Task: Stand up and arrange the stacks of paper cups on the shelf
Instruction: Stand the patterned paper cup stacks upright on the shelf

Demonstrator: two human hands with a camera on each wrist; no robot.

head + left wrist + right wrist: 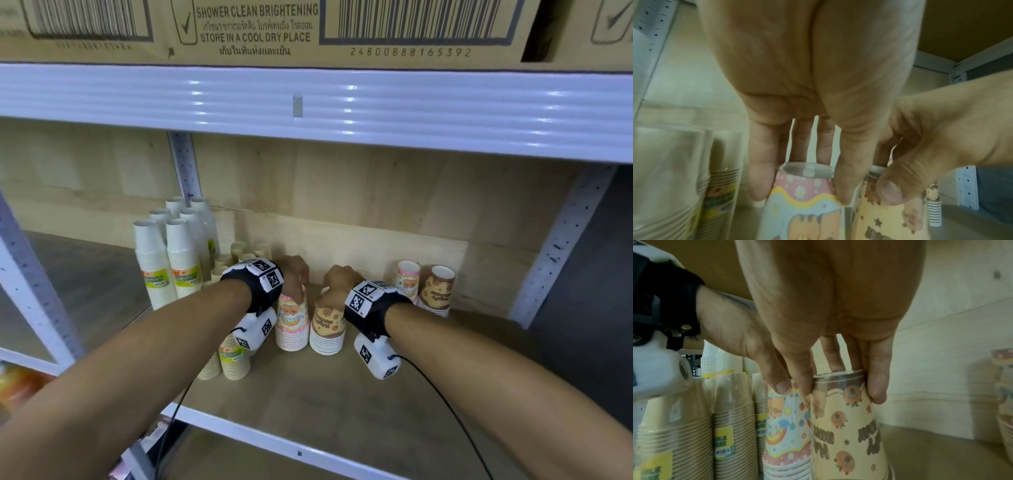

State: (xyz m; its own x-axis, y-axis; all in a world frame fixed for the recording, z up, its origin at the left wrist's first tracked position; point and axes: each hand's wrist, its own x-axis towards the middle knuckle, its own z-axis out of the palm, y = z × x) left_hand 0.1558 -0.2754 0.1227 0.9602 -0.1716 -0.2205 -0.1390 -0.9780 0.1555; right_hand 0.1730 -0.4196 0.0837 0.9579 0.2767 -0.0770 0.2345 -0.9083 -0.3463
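Closest to us, our left hand (pixel 295 274) holds the top of the pink cup stack (pixel 292 322), fingers curled round its narrow end. Right beside it, our right hand (pixel 337 282) grips the top of the brown cup stack (pixel 327 329) the same way. Both stacks stand upside down on the shelf (pixel 342 404), touching each other. We think we are lining them up, so we should hold softly, keep them straight, and slide them so they sit snug without tipping. On our left stand the plain tan stacks (pixel 236 359), close to the pink one. Farther back on the right, two more party stacks (pixel 424 287) lean a little. Far back on the left are the tall white stacks (pixel 171 253).
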